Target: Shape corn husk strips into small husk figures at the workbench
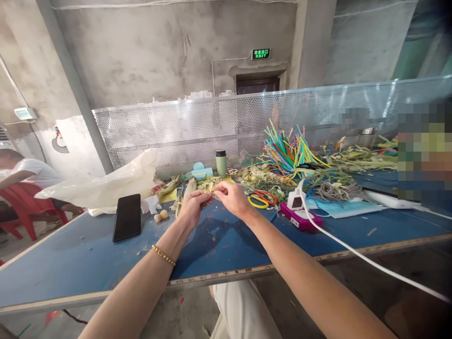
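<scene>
Your two hands meet over the blue table (141,263), fingertips almost together. The left hand (192,205) has its thumb and forefinger pinched close, and the right hand (233,197) does the same from the other side, its fingers curled. Between them they hold one small piece (213,194), pale and too small to identify, just above the table near its middle. One bead bracelet (164,255) circles your left wrist.

Left of your left hand lie two tan balls (161,216), touching, and beyond them one black phone (127,217). One plastic bag (102,183) is heaped behind the phone. Ahead of you are one green flask (221,165) upright and one blue bottle (202,174) on its side. Dried husks spread across the back, too many to count, as are the coloured sticks (289,148) in their bunch.

Near your right hand you have two loops, one yellow, one red, then one magenta box (300,217) with one white plug (294,200) on it. One blue mask (348,208) lies farther right. One other person sits at far left.
</scene>
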